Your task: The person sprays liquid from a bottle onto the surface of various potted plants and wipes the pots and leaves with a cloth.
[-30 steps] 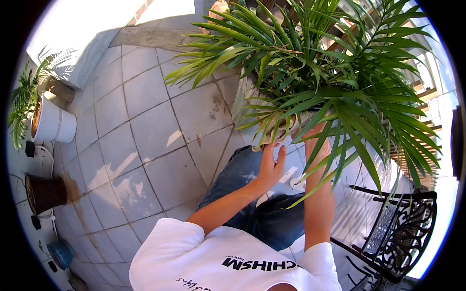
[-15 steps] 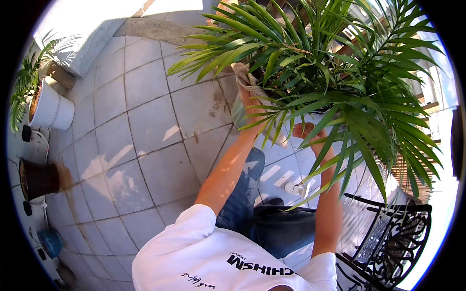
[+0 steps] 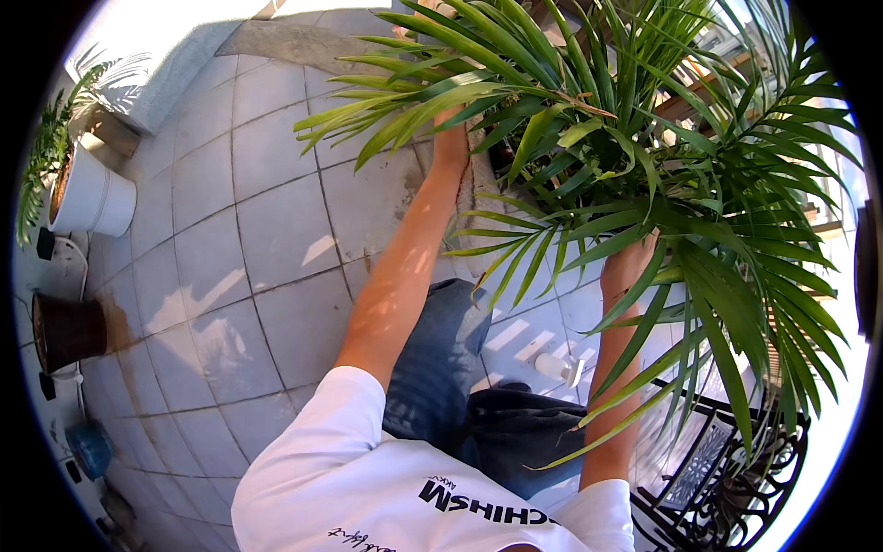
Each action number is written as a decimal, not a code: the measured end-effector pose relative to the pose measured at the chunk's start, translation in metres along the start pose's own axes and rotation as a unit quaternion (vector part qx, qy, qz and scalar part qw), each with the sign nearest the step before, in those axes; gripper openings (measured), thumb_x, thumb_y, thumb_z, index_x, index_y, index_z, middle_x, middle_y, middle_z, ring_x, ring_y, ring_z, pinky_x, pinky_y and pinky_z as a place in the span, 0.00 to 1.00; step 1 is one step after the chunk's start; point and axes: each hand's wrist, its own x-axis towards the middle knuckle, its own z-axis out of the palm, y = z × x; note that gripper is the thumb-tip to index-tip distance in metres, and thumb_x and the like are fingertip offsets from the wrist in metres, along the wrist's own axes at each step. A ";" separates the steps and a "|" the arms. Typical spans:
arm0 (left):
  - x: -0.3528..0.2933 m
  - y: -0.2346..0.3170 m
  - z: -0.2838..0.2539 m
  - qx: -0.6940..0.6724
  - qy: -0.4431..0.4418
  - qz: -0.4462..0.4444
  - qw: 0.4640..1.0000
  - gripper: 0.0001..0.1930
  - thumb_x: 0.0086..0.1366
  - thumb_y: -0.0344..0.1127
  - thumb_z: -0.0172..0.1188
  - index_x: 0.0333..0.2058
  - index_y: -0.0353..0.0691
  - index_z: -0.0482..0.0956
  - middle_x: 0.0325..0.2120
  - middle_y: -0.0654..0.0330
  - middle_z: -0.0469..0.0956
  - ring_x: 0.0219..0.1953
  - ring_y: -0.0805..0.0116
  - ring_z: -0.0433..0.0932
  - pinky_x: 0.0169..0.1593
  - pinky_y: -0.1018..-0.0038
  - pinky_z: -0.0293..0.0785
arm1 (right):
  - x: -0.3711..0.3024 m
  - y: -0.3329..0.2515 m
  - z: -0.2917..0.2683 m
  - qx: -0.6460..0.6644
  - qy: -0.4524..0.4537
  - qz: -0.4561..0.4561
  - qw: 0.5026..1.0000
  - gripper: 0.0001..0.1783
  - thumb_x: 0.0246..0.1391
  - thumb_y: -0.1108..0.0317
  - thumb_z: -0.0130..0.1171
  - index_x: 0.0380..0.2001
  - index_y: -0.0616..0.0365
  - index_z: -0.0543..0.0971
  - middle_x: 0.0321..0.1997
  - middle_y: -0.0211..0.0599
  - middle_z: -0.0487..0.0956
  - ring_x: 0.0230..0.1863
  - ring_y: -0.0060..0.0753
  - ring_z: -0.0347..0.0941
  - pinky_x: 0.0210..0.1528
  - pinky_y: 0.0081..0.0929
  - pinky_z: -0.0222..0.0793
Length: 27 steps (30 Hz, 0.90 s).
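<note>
A large potted palm with long green leaves fills the upper right, and its foliage covers most of its container. My left arm reaches up along the plant's left side. The wrist and part of my left hand show at the leaf edge, while the fingers are hidden. Beside that wrist is a strip of beige cloth; whether I hold it cannot be seen. My right hand goes in under the leaves on the near side, its fingers also covered. What either hand touches is hidden.
Pale tiles cover the floor. Along the left wall stand a white planter, a dark brown pot and a blue pot. A black ornate metal chair is at lower right. A small white object lies near my legs.
My left hand has moved upward, farther along the plant's left side, and less cloth shows. The right hand has shifted rightward, deeper under the leaves. The foliage appears slightly nearer and spread wider.
</note>
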 end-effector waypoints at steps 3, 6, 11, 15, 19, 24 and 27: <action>0.011 -0.113 -0.033 -0.114 -0.014 -0.070 0.991 0.21 0.70 0.44 0.53 0.55 0.37 0.72 0.45 0.55 0.78 0.43 0.65 0.79 0.46 0.70 0.77 | -0.008 -0.034 0.007 0.086 0.003 0.014 0.996 0.16 0.64 0.57 0.51 0.48 0.55 0.72 0.49 0.32 0.75 0.51 0.29 0.70 0.54 0.31 0.66; -0.036 -0.182 -0.049 -0.187 0.052 -0.080 0.978 0.22 0.71 0.46 0.50 0.56 0.36 0.73 0.48 0.54 0.77 0.47 0.66 0.77 0.50 0.70 0.74 | -0.040 -0.107 0.037 0.270 0.042 0.084 0.958 0.16 0.66 0.58 0.48 0.49 0.56 0.72 0.48 0.31 0.73 0.48 0.28 0.68 0.51 0.30 0.66; -0.083 -0.259 -0.088 -0.335 0.150 -0.217 0.905 0.23 0.72 0.46 0.47 0.57 0.37 0.72 0.50 0.54 0.76 0.47 0.63 0.78 0.51 0.67 0.74 | -0.026 -0.090 0.027 0.260 -0.001 0.093 0.961 0.28 0.65 0.49 0.47 0.64 0.48 0.62 0.64 0.28 0.63 0.63 0.34 0.60 0.65 0.40 0.54; -0.131 -0.265 -0.075 -0.209 0.264 -0.301 0.892 0.22 0.72 0.46 0.45 0.56 0.36 0.72 0.51 0.53 0.75 0.48 0.61 0.77 0.53 0.67 0.72 | -0.025 -0.092 0.033 0.206 0.030 0.115 0.971 0.31 0.65 0.49 0.48 0.65 0.50 0.60 0.67 0.31 0.61 0.63 0.36 0.60 0.63 0.40 0.57; -0.162 -0.213 -0.029 -0.058 0.318 -0.281 0.904 0.22 0.73 0.45 0.44 0.55 0.36 0.73 0.52 0.52 0.74 0.50 0.59 0.75 0.54 0.68 0.70 | -0.022 -0.077 0.013 0.200 0.041 0.109 0.973 0.30 0.65 0.48 0.47 0.65 0.50 0.61 0.66 0.30 0.63 0.59 0.34 0.65 0.60 0.35 0.61; -0.157 -0.118 0.004 0.065 0.211 -0.174 0.960 0.22 0.73 0.44 0.42 0.55 0.35 0.74 0.53 0.51 0.73 0.52 0.56 0.73 0.56 0.68 0.68 | -0.027 -0.074 0.014 0.228 0.050 0.136 0.963 0.27 0.65 0.47 0.47 0.61 0.48 0.67 0.60 0.25 0.68 0.54 0.26 0.68 0.52 0.22 0.66; -0.130 -0.064 0.015 0.115 0.134 -0.079 0.981 0.22 0.74 0.43 0.41 0.54 0.35 0.74 0.54 0.50 0.72 0.54 0.55 0.72 0.58 0.68 0.67 | -0.026 -0.082 0.018 0.235 0.054 0.128 0.962 0.25 0.65 0.49 0.48 0.60 0.48 0.68 0.59 0.25 0.69 0.54 0.25 0.68 0.52 0.21 0.67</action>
